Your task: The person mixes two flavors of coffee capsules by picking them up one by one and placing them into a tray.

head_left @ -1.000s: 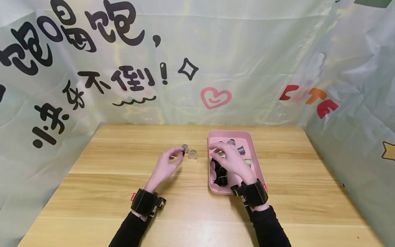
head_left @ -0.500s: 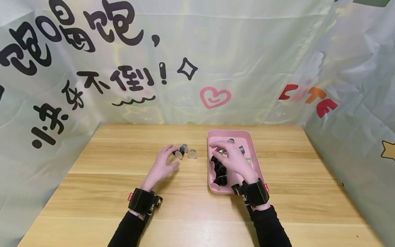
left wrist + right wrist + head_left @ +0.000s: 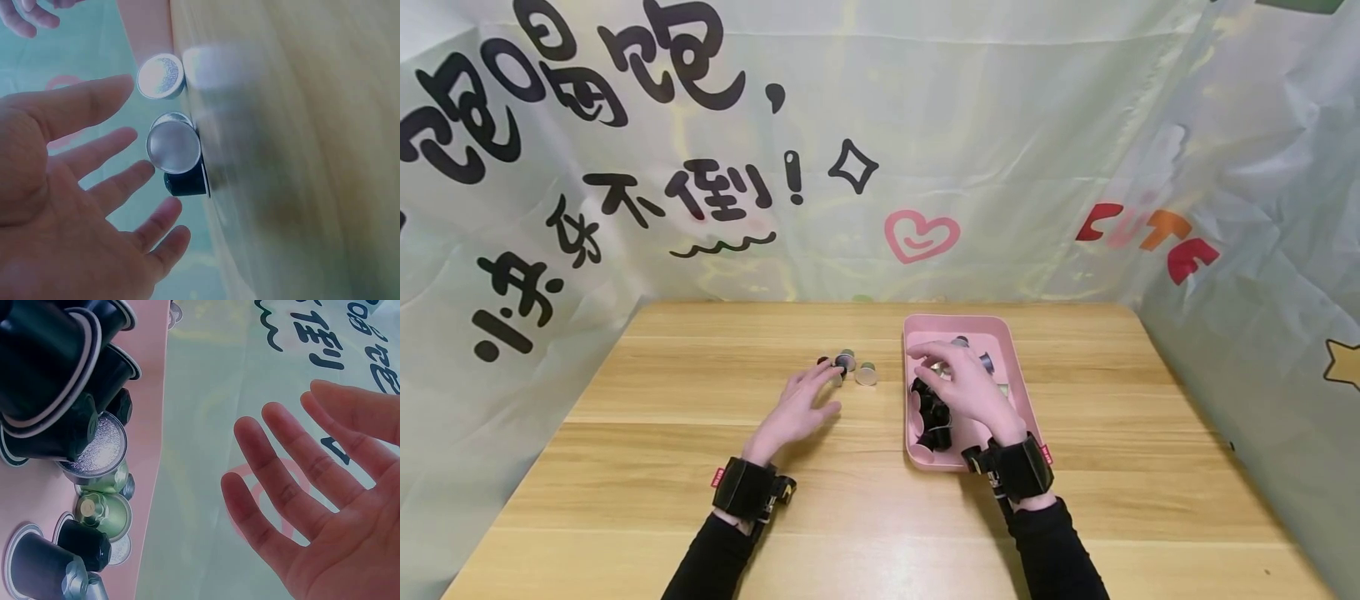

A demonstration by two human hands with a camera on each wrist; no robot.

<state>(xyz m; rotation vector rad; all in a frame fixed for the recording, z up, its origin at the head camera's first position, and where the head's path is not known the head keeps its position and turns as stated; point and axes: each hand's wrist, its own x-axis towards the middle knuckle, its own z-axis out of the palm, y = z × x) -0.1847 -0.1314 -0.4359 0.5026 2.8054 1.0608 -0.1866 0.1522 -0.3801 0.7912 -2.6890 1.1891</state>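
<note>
On the table, my left hand point(image 3: 793, 410) reaches with fairly straight, spread fingers to a small group of coffee capsules. Its fingertips overlap a black capsule point(image 3: 185, 183) and a capsule with a silver lid point(image 3: 174, 147). A green-based capsule point(image 3: 866, 375) stands just right of them, lid toward me. My right hand point(image 3: 966, 387) hovers over the pink tray point(image 3: 1019, 392), its fingers loosely bent and holding nothing. Black capsules point(image 3: 934, 412) are heaped along the tray's left side, partly under that hand. A pale green capsule point(image 3: 111, 515) lies among them in the right wrist view.
The wooden table point(image 3: 700, 492) runs back to a printed cloth backdrop point(image 3: 1022, 167). Toward the tray's back right lies a blue-grey capsule point(image 3: 987, 362). Raised tray walls surround the capsules. A strapped camera point(image 3: 745, 487) sits on my left wrist.
My left fingers have uncurled from beside a black capsule, drawn back left, then come forward over the group again. My right hand has stayed nearly still over the tray.
</note>
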